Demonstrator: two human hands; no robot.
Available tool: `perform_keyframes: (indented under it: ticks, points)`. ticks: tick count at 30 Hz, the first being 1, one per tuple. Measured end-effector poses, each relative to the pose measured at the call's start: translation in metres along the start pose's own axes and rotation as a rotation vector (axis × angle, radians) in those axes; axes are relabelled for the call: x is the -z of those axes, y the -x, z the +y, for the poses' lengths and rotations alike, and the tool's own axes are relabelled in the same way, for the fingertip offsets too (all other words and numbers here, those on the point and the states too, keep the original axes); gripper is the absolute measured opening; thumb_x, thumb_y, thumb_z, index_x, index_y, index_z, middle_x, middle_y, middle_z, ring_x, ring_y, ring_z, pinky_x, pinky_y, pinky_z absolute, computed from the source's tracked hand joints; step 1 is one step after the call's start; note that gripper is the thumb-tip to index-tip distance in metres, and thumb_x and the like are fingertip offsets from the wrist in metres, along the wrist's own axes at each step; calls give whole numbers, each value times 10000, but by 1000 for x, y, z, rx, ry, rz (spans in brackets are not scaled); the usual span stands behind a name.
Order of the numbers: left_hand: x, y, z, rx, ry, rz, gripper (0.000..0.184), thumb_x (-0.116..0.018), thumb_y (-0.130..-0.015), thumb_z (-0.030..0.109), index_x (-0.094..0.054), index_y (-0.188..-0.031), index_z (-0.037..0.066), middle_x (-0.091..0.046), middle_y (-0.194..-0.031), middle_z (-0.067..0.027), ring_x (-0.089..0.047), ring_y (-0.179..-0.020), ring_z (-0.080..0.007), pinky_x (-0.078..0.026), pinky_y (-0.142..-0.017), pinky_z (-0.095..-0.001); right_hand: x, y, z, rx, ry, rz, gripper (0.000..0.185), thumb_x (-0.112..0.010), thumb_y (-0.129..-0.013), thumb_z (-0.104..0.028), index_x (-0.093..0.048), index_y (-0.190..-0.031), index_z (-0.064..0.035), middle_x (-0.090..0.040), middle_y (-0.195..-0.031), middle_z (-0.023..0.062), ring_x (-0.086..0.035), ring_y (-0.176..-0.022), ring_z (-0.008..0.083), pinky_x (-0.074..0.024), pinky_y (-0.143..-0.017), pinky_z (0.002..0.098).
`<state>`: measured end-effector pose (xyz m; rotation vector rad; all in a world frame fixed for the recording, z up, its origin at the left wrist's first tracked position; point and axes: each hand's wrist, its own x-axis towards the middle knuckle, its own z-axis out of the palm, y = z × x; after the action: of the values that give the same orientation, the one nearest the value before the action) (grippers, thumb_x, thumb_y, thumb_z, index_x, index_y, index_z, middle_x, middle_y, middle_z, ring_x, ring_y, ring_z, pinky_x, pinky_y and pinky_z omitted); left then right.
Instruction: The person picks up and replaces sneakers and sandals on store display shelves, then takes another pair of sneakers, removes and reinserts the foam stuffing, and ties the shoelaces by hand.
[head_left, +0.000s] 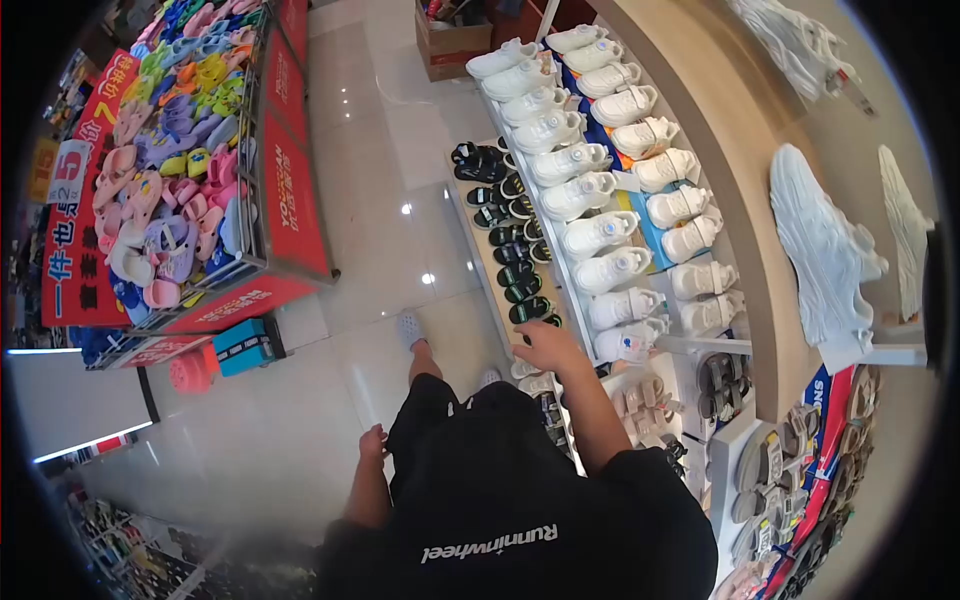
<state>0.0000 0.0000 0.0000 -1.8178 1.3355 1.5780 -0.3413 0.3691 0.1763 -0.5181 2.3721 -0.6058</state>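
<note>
The floor (365,215) is pale and glossy. On it at left stand a teal box (243,347) and a pink item (190,370), side by side; far off, a carton (455,55); near, the wearer's pale shoes (408,328). The red bin (292,195) at left is heaped with clogs (175,145). At right, a white shelf (545,235) bears a row of white shoes (580,194), and a lower board (484,260) beside it bears dark shoes (517,254).

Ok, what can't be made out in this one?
In the head view:
Whether the right hand touches the black footwear: the hand itself covers that spot.
Right shoe: mostly hidden by dark clothing.
Lower-left goods: blurred.
Cardboard box: cut off by top edge.
</note>
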Motion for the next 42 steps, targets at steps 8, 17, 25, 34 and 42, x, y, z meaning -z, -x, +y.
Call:
perform_keyframes:
  ticks: [8,17,25,34,42]
  points:
    - [36,-95,126,135,-66,-116,495,-580,-954,472,-607,-1226,59,-640,-1147,-94,-596,-996,-282,-481,-834,-463,22,-126,-90,18,-5,-26,554,-680,-898,-449,-659,-1283,-51,-666,-1247,210,-640,-1158,383,-513,-990,443]
    - [30,-134,415,-76,-98,-135,601,-573,-950,515,-544,-1373,90,-644,-1249,-85,-610,-1088,-258,-443,-957,-477,113,-231,-137,-127,-138,209,678,-717,-880,-391,-513,-1436,-62,-687,-1210,172,-666,-1110,367,-530,-949,439]
    - [-43,-170,522,-61,-36,-193,568,-584,-950,536,-570,-1336,119,-665,-1212,-65,-650,-1037,-261,-471,-836,-457,174,-330,-99,-254,-232,276,882,-723,-863,-400,-310,-1557,-47,-692,-1193,221,-682,-1088,389,-537,-932,460]
    - [-90,-208,631,-80,-93,-166,432,-574,-930,540,-657,-1121,162,-675,-1073,-30,-621,-967,-235,-441,-884,-463,315,-448,-87,-437,-104,696,865,-764,-826,-411,-398,-1536,-78,-643,-1216,239,-643,-1102,403,-525,-944,469]
    - [-103,-276,784,-45,-453,-335,406,-579,-937,540,-651,-1113,181,-626,-885,-11,-572,-725,-203,-444,-666,-396,378,-533,-64,-816,-12,734,804,-665,-824,-699,-515,-1500,-292,-423,-1537,244,-400,-1412,432,-290,-1142,606]
